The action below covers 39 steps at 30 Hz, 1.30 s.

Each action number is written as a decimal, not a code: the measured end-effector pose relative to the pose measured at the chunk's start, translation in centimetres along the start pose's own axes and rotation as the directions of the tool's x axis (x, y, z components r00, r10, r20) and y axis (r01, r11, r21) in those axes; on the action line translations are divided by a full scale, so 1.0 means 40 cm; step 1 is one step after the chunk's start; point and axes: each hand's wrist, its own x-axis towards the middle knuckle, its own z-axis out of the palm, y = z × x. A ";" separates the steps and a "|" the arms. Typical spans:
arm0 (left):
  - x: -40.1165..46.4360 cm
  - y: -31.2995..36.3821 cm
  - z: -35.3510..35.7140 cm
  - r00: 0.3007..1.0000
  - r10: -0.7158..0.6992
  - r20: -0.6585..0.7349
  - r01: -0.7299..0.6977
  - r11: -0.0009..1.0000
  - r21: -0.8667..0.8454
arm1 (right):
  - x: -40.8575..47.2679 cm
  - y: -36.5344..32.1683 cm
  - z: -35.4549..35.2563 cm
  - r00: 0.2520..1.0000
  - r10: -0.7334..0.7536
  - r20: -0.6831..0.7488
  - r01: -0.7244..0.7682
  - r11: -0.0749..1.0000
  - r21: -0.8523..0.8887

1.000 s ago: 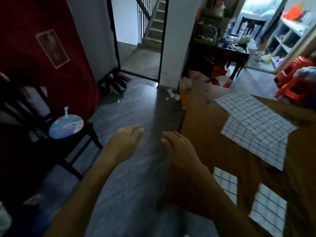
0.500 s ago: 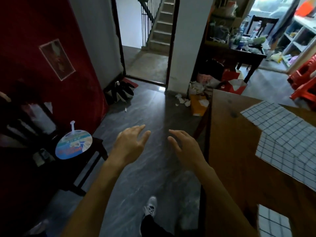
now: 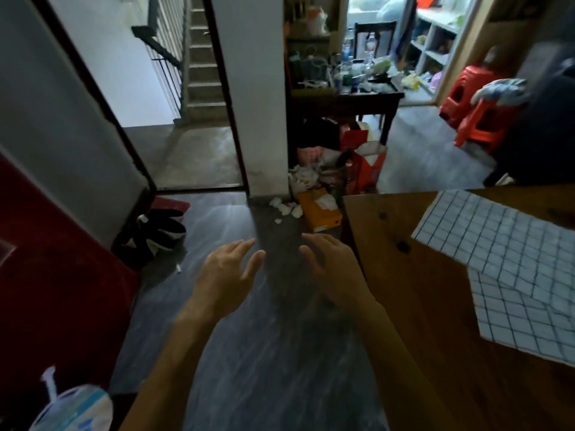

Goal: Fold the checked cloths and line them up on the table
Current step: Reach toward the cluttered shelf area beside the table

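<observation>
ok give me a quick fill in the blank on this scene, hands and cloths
1. Both the left hand and the right hand hold ____.
2. The hands hover over the ____, not over the wooden table.
3. The checked cloths lie on the table to the ____ of the hands.
4. The two cloths in view ____ each other.

Missing words: nothing; floor; right; overlap

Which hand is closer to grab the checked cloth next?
Probably the right hand: it hovers open beside the table edge, nearer the checked cloth. The left hand is over the floor, farther away.
</observation>
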 end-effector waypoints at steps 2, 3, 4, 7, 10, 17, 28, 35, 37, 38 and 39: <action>0.091 -0.009 0.003 0.999 0.039 0.015 -0.038 0.999 -0.009 | 0.073 0.019 -0.004 1.000 0.011 -0.012 -0.012 1.000 -0.029; 0.139 -0.018 0.005 0.998 0.064 0.027 -0.064 0.998 -0.014 | 0.111 0.027 -0.005 1.000 0.016 -0.020 -0.017 0.999 -0.042; 0.191 -0.027 0.005 0.995 0.091 0.039 -0.091 0.996 -0.019 | 0.151 0.032 -0.007 0.999 0.023 -0.027 -0.025 0.998 -0.059; 0.366 -0.063 -0.007 0.982 0.183 0.046 -0.181 0.982 -0.052 | 0.290 0.041 0.001 0.998 0.036 -0.047 -0.041 0.992 -0.119; 0.557 -0.095 -0.038 0.960 0.278 0.046 -0.273 0.958 -0.081 | 0.448 0.053 0.027 0.996 0.061 -0.070 -0.074 0.977 -0.202; 0.990 -0.133 -0.138 0.857 0.507 0.090 -0.497 0.860 -0.114 | 0.790 0.022 0.033 0.956 0.192 -0.220 -0.249 0.930 -0.269; 1.479 0.180 -0.035 0.628 0.775 0.071 -0.754 0.628 -0.191 | 1.073 0.159 -0.158 0.780 0.416 -0.467 -0.578 0.764 -0.286; 1.694 0.448 0.114 0.498 0.862 0.095 -0.838 0.507 -0.201 | 1.137 0.430 -0.319 0.597 0.495 -0.631 -0.722 0.674 -0.156; 1.755 0.536 0.144 0.455 0.882 0.123 -0.859 0.471 -0.202 | 1.169 0.495 -0.382 0.545 0.503 -0.671 -0.741 0.664 -0.104; 1.789 0.580 0.156 0.428 0.895 0.125 -0.872 0.445 -0.203 | 1.188 0.519 -0.412 0.523 0.498 -0.691 -0.745 0.662 -0.086; 1.820 0.626 0.165 0.398 0.910 0.115 -0.887 0.414 -0.205 | 1.203 0.541 -0.441 0.508 0.487 -0.710 -0.744 0.663 -0.078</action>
